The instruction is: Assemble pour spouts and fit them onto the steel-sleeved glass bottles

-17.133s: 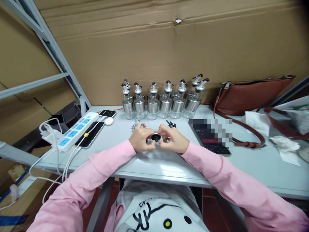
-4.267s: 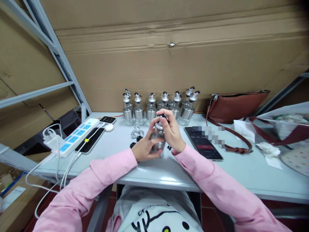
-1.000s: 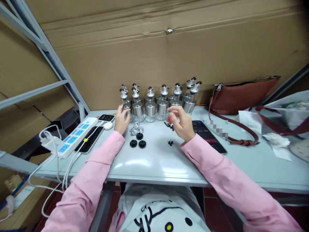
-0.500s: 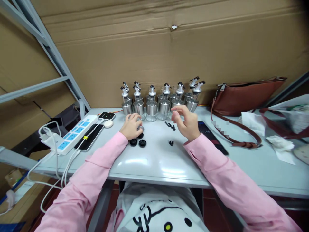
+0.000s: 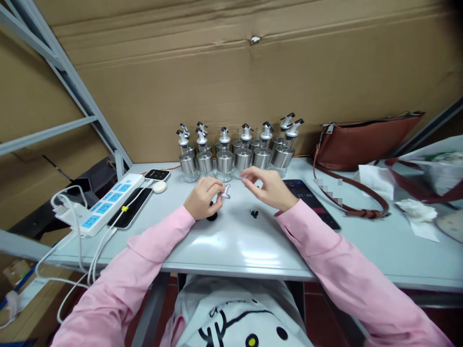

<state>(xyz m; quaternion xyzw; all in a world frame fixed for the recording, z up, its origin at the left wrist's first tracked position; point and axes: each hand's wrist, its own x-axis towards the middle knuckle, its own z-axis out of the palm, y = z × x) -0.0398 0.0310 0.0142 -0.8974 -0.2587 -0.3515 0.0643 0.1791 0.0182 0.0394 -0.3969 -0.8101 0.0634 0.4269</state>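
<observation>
My left hand pinches a silver pour spout above the table, its nozzle pointing up. Beneath that hand a black round stopper shows in part; others near it are hidden. My right hand hovers just right of the spout, thumb and fingers apart, with nothing seen between them. Small black pieces lie on the table below the right hand. Behind both hands stand several glass bottles with steel bands, many topped with silver and black spouts.
On the left lie a white power strip with cables, a phone and a small black device. Right of my right hand is another phone. A brown bag and crumpled tissue sit farther right. Cardboard walls the back.
My left hand has lifted the silver spout from beside the black stoppers and moved slightly right. My right hand has moved left and lower, closer to the spout.
</observation>
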